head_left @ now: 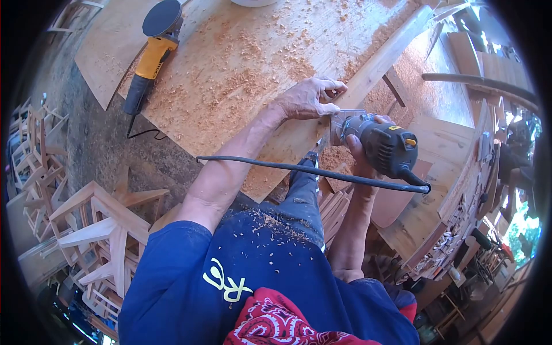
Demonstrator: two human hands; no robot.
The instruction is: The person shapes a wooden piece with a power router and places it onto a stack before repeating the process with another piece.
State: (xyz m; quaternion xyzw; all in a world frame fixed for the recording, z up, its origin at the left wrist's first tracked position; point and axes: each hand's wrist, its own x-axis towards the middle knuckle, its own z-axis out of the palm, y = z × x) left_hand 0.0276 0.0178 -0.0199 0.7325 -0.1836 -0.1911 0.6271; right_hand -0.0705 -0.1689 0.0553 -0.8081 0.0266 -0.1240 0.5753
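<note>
My right hand (359,150) is wrapped round a dark trim router (391,146), tilted on its side against the edge of a long wooden plank (376,66). The router's clear base (340,122) faces the plank. My left hand (307,99) grips the plank beside that base, fingers bent and the thumb close to the base; its fingertips are partly hidden. A black power cord (305,168) runs from the router across in front of both forearms.
Wood shavings cover the plywood worktop (195,123). A yellow and black angle grinder (152,60) with a round disc lies at its left. Wooden frames (103,230) stand at lower left. On the right are a plywood sheet (443,141) and stacked wood scraps (445,230).
</note>
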